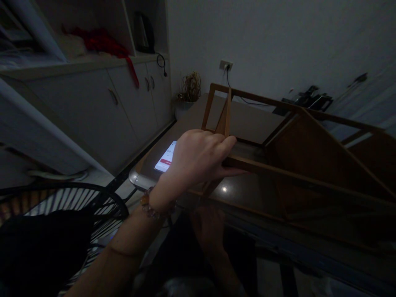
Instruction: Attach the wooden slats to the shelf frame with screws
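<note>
Here, the wooden frame (262,166) extends rightward from the left grip (201,154) clasping its corner.

Left hand (201,154) hides part of the phone (164,160); screen text too small to read. Wooden frame (305,148) runs off right edge, chair (93,188) off left. Right hand (208,227) in shadow, grip unclear.

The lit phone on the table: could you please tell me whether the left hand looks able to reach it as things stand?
Probably yes: the phone shows just past the left hand, its visible part uncovered, though that hand would likely have to release the wooden frame first.
</note>
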Action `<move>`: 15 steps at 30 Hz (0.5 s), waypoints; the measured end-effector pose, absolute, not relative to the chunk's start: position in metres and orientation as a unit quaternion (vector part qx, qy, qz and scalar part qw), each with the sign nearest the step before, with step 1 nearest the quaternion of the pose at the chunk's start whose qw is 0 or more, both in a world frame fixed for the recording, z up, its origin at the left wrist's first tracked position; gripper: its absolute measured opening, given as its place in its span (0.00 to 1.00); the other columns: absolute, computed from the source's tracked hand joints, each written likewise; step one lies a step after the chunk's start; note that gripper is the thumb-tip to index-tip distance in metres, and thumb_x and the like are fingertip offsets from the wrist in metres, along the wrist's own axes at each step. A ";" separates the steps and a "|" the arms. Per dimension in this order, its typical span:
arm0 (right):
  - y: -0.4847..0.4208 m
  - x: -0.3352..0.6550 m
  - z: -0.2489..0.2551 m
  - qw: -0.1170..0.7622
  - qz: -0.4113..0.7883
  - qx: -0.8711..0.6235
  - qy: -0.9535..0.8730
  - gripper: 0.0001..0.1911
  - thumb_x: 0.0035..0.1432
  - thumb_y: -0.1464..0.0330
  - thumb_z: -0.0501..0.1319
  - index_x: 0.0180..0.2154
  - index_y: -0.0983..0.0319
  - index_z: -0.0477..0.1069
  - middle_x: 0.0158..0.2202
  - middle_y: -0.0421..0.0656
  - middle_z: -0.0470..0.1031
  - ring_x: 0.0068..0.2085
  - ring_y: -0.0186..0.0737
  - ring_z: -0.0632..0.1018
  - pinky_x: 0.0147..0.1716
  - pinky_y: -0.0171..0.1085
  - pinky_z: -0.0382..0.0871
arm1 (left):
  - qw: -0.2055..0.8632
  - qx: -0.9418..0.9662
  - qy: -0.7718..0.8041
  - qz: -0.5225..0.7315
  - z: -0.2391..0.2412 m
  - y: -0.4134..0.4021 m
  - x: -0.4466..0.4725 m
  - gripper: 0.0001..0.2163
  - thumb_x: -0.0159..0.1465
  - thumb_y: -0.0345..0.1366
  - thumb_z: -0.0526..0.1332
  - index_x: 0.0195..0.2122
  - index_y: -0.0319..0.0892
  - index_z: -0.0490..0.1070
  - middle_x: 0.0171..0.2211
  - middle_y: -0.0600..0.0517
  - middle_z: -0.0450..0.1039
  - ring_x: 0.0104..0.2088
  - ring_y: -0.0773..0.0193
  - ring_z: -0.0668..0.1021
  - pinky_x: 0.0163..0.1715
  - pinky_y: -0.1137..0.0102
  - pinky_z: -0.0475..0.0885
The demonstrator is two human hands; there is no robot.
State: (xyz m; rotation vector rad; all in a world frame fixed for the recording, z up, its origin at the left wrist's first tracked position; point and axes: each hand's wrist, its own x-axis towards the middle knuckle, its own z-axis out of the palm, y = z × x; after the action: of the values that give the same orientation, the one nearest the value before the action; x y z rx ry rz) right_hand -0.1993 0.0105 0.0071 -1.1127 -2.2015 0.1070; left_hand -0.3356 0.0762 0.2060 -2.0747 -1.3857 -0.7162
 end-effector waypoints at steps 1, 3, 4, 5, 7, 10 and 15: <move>0.010 -0.200 0.007 0.325 0.036 -0.428 -0.843 0.19 0.69 0.61 0.45 0.30 0.60 0.67 0.26 0.39 0.72 0.32 0.39 0.69 0.39 0.40 0.51 | 0.269 -0.769 -0.515 -0.266 0.206 0.076 -0.335 0.28 0.56 0.65 0.53 0.32 0.42 0.71 0.22 0.53 0.74 0.22 0.65 0.72 0.23 0.68 0.45; 0.009 -0.200 0.009 0.316 0.032 -0.434 -0.843 0.19 0.70 0.63 0.45 0.29 0.60 0.67 0.26 0.40 0.72 0.32 0.40 0.69 0.38 0.40 0.51 | 0.268 -0.768 -0.517 -0.266 0.206 0.076 -0.335 0.29 0.56 0.66 0.52 0.32 0.42 0.71 0.22 0.53 0.74 0.22 0.65 0.73 0.23 0.68 0.45; 0.008 -0.201 0.011 0.311 0.032 -0.437 -0.843 0.19 0.69 0.63 0.45 0.29 0.60 0.67 0.26 0.40 0.73 0.32 0.40 0.69 0.38 0.40 0.51 | 0.269 -0.767 -0.518 -0.267 0.206 0.076 -0.335 0.29 0.56 0.66 0.52 0.31 0.42 0.71 0.22 0.53 0.74 0.22 0.65 0.73 0.23 0.68 0.45; 0.007 -0.201 0.013 0.306 0.034 -0.444 -0.842 0.19 0.69 0.64 0.45 0.29 0.60 0.67 0.26 0.40 0.73 0.32 0.40 0.69 0.39 0.41 0.50 | 0.269 -0.766 -0.519 -0.267 0.206 0.076 -0.335 0.29 0.56 0.66 0.52 0.31 0.42 0.71 0.22 0.53 0.74 0.22 0.65 0.73 0.22 0.68 0.45; 0.004 -0.202 0.018 0.290 0.036 -0.464 -0.836 0.18 0.69 0.65 0.46 0.30 0.59 0.68 0.27 0.41 0.73 0.33 0.41 0.69 0.39 0.42 0.50 | 0.271 -0.767 -0.517 -0.267 0.207 0.076 -0.335 0.28 0.56 0.66 0.52 0.31 0.43 0.71 0.22 0.53 0.74 0.22 0.65 0.73 0.22 0.68 0.45; 0.001 -0.202 0.025 0.273 0.041 -0.492 -0.826 0.18 0.68 0.65 0.47 0.30 0.59 0.70 0.26 0.42 0.74 0.33 0.42 0.69 0.39 0.43 0.50 | 0.271 -0.768 -0.515 -0.268 0.207 0.077 -0.335 0.28 0.55 0.66 0.53 0.31 0.43 0.71 0.22 0.53 0.74 0.22 0.65 0.73 0.22 0.68 0.45; -0.001 -0.200 0.027 0.252 0.058 -0.506 -0.823 0.13 0.66 0.65 0.53 0.32 0.58 0.72 0.31 0.41 0.75 0.36 0.44 0.69 0.38 0.42 0.51 | 0.266 -0.767 -0.519 -0.267 0.206 0.076 -0.335 0.28 0.56 0.66 0.53 0.31 0.43 0.71 0.23 0.53 0.74 0.22 0.65 0.73 0.23 0.67 0.45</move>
State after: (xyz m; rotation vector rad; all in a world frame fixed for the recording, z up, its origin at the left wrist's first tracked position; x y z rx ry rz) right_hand -0.1995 -0.0009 0.0270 -1.3764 -2.2385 0.1566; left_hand -0.3348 0.0764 0.2059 -2.0715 -1.4013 -0.7208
